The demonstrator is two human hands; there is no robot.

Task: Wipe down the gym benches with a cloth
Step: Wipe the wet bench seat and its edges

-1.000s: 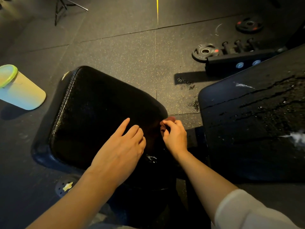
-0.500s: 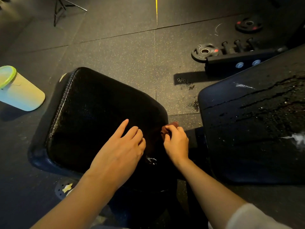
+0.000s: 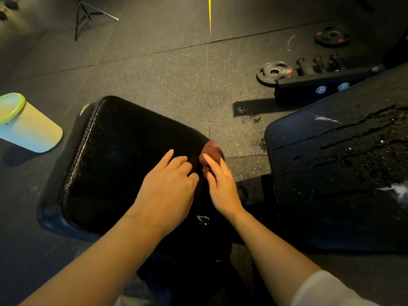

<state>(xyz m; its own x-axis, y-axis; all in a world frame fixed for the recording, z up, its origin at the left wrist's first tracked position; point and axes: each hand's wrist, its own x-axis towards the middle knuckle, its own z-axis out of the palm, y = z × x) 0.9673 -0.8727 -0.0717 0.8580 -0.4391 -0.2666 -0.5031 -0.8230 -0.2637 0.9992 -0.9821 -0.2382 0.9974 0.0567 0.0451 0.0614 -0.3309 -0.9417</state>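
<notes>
A pale bin [image 3: 28, 127] lies tipped on the floor. The left hand [image 3: 167, 191] rests relaxed on the black seat pad [image 3: 114, 155]. The right hand [image 3: 221, 186] grips a maroon cloth [image 3: 210, 154] at the pad's right edge. A wet backrest pad [image 3: 344, 168] stands further right.

We see a dark speckled rubber floor [image 3: 176, 85] laid in large tiles, with a thin yellow line [image 3: 210, 16] at the top centre. A tripod stand [image 3: 88, 16] sits upper left, a pale cup with a green rim [image 3: 28, 127] at the left edge, and weight plates [image 3: 273, 72] beside a black rack [image 3: 326, 82] upper right. The light is dim.
</notes>
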